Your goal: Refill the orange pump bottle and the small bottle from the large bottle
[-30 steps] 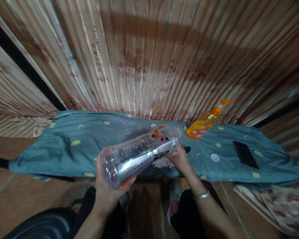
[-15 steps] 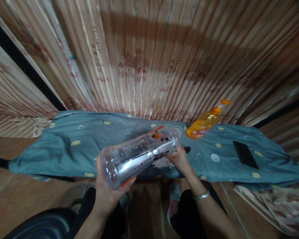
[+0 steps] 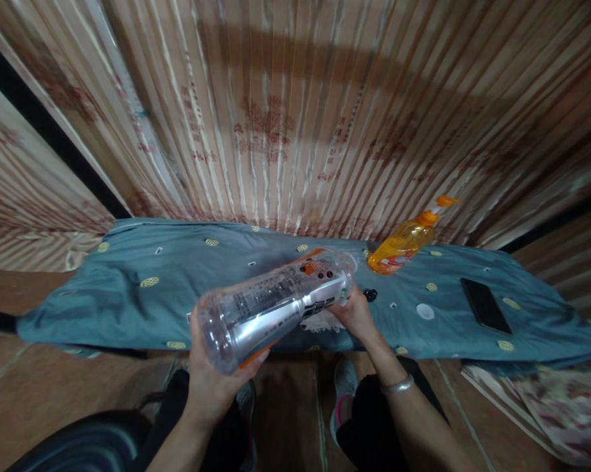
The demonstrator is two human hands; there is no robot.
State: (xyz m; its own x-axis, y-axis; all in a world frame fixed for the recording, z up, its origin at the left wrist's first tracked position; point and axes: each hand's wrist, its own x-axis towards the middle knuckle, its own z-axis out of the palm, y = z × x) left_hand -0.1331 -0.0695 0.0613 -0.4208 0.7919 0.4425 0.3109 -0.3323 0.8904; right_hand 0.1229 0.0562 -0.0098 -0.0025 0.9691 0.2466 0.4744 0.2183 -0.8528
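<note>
A large clear plastic bottle (image 3: 276, 308) with a silver and orange label is tilted sideways above the cloth-covered table. Its base end rests in my left hand (image 3: 211, 380), whose fingers wrap round it. At the other end, my right hand (image 3: 354, 314) grips the bottle near the neck, with its fingertips partly hidden behind the plastic. Below the bottle, by my right hand, a crumpled whitish piece (image 3: 322, 321) lies on the cloth. Close to that hand sits a small black object (image 3: 370, 295) that I cannot make out.
On the blue-green cloth (image 3: 128, 301) stands an orange pump bottle (image 3: 401, 246). A white round disc (image 3: 425, 311) and a black phone (image 3: 485, 305) lie to the right. A pleated curtain (image 3: 285, 131) hangs behind; a dark stool (image 3: 89, 439) is at lower left.
</note>
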